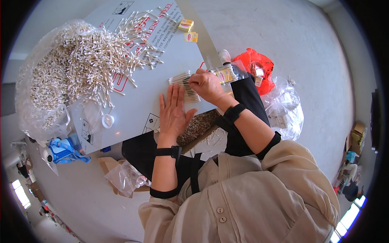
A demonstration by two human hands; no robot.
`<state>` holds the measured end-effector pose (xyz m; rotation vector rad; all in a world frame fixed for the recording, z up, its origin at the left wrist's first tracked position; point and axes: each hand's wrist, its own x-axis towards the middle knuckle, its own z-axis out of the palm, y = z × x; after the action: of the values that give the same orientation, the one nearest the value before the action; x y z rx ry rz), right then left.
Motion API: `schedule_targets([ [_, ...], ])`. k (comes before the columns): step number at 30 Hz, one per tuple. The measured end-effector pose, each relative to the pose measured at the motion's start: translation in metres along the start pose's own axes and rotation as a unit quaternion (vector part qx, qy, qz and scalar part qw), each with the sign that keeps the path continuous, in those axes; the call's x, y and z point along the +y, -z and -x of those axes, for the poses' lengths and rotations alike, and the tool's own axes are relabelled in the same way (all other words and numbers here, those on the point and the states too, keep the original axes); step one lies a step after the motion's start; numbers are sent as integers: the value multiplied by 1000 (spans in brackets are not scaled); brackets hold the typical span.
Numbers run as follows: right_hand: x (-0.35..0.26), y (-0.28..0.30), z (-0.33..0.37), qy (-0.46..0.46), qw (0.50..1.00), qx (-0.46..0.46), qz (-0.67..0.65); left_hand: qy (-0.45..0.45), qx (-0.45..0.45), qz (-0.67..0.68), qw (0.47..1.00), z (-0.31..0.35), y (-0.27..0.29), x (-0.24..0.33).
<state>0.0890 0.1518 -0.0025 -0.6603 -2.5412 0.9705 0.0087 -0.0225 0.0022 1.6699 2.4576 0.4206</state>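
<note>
A neat row of cotton swabs (pixel 192 96) lies side by side on the table near its front edge. My left hand (pixel 174 115) rests flat at the row's left side, fingers stretched out and fingertips touching the swabs. Over the right side of the row, my right hand (pixel 208 86) is closed with its fingers curled together; anything inside them is hidden. Just right of that hand, a clear packet of cotton swabs (pixel 225 75) with a yellow label lies at the table's edge. A large heap of loose cotton swabs (pixel 87 60) spills from a clear bag on the left.
The grey sheet-covered table (pixel 139 103) bears a small yellow box (pixel 186 25), a yellow card (pixel 191 37) and a white round lid-like piece (pixel 107 121). Below sits a box of swabs (pixel 198 128). A red bag (pixel 254 60) and a clear bag (pixel 285 107) stand right.
</note>
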Motion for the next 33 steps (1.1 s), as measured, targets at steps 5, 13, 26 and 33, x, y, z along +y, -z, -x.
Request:
schedule_targets([
  [5,-6,3,-17,20,999,40,-18,21,-11,-2,1000,2,-3,-2],
  [13,12,0,-67,92,995,4,36,4,-3,-23,1000,-2,-9,0],
  [26,14,8,-58,91,993,-25,66,3,0,-17,1000,-1,-5,2],
  [33,7,30,-33,107,987,-116,30,11,4,-14,1000,0,-5,1],
])
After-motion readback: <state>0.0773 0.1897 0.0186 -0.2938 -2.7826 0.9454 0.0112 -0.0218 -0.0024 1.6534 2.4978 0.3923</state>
